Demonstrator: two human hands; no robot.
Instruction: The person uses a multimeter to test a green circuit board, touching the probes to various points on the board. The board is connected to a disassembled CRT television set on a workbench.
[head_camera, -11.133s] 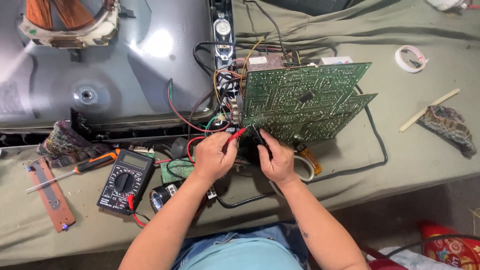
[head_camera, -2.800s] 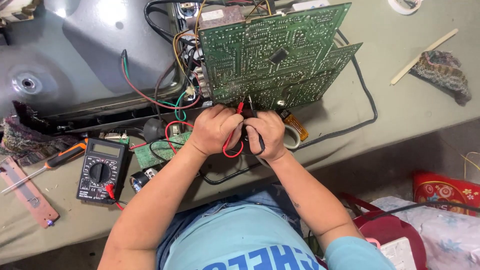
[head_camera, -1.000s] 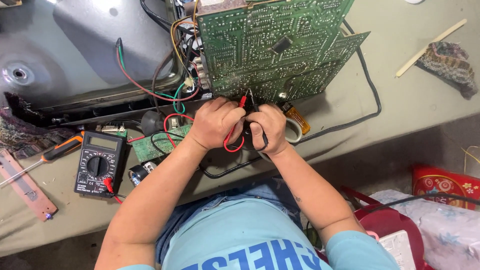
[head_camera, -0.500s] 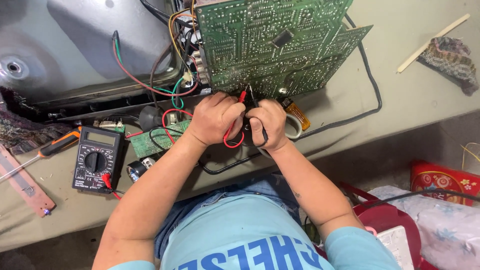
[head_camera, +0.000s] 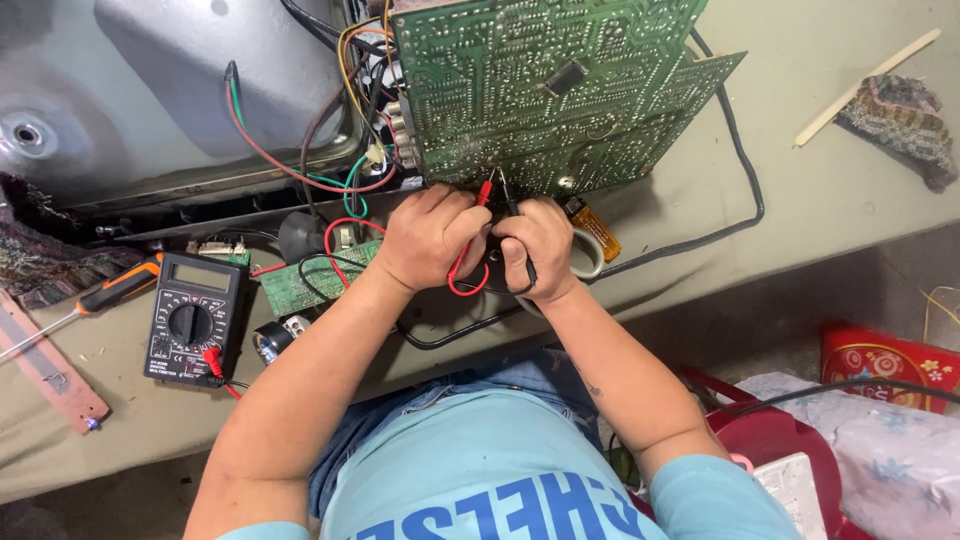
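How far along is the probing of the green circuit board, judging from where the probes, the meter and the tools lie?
Done: the circuit board stands tilted up, solder side exposed, and the multimeter has its leads plugged in. In hand: the left hand holds the red probe and the right hand the black probe, tips at the board's lower edge. Left: the display looks blank; the screwdriver lies untouched.
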